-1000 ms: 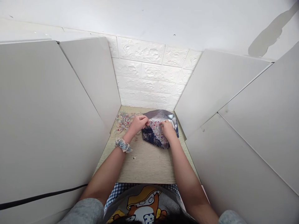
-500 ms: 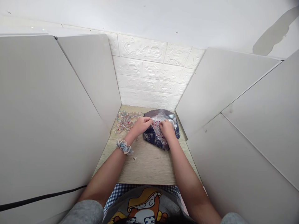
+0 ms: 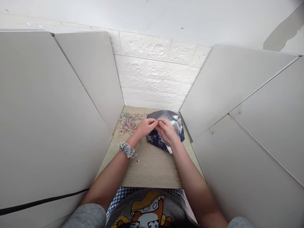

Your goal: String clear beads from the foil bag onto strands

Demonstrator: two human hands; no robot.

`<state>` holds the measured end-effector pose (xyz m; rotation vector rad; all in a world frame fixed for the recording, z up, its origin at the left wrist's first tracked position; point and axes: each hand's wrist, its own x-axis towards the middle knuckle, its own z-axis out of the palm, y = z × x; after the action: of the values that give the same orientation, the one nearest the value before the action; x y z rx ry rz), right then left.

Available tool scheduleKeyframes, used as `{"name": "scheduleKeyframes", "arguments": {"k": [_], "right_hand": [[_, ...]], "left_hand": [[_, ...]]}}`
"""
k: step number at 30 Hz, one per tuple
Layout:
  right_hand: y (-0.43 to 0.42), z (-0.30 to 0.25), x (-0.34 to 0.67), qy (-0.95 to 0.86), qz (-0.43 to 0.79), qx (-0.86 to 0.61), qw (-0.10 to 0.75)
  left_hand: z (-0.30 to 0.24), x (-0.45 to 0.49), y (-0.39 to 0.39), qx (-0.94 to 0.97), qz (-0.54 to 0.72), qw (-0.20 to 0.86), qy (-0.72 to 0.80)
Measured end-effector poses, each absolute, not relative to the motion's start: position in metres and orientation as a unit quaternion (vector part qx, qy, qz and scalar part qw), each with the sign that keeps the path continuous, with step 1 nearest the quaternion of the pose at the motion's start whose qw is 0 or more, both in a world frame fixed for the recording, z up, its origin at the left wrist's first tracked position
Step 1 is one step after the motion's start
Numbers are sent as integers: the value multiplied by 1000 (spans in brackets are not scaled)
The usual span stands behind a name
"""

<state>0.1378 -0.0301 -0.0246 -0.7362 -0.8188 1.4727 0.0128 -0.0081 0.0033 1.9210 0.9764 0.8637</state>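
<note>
My left hand [image 3: 146, 126] and my right hand [image 3: 166, 130] meet fingertip to fingertip just above a dark blue patterned pouch with a silver lining [image 3: 174, 123]. Both hands are pinched closed on something too small to make out. The pouch lies open at the far right of the wooden tabletop [image 3: 149, 167]. A pile of clear and coloured beads [image 3: 129, 122] lies just left of my left hand. A frilled scrunchie [image 3: 127, 149] sits on my left wrist.
White panels [image 3: 59, 120] wall the table on the left and right [image 3: 232, 104], and a white brick-pattern wall [image 3: 154, 79] closes the back. A tiny loose bead [image 3: 137, 160] lies on the wood. A black cable [image 3: 42, 200] runs along the left panel.
Both hands have lifted off the pouch and come together above it, fingertips pinched. The beads seen on the pouch under my hands no longer show.
</note>
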Motion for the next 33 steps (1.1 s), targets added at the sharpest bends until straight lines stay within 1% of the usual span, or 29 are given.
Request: {"name": "scheduleKeyframes", "arguments": {"k": [6, 20, 28, 33], "right_hand": [[-31, -26, 139, -326, 662, -275, 616], [-32, -26, 139, -340, 662, -286, 603], [-32, -27, 139, -346, 663, -291, 596], [-32, -28, 140, -336, 675, -263, 601]], "left_hand": [[7, 11, -11, 765, 337, 394, 382], [6, 11, -10, 776, 327, 362, 400], [11, 8, -11, 765, 325, 406, 381], [13, 8, -12, 755, 330, 418, 382]]}}
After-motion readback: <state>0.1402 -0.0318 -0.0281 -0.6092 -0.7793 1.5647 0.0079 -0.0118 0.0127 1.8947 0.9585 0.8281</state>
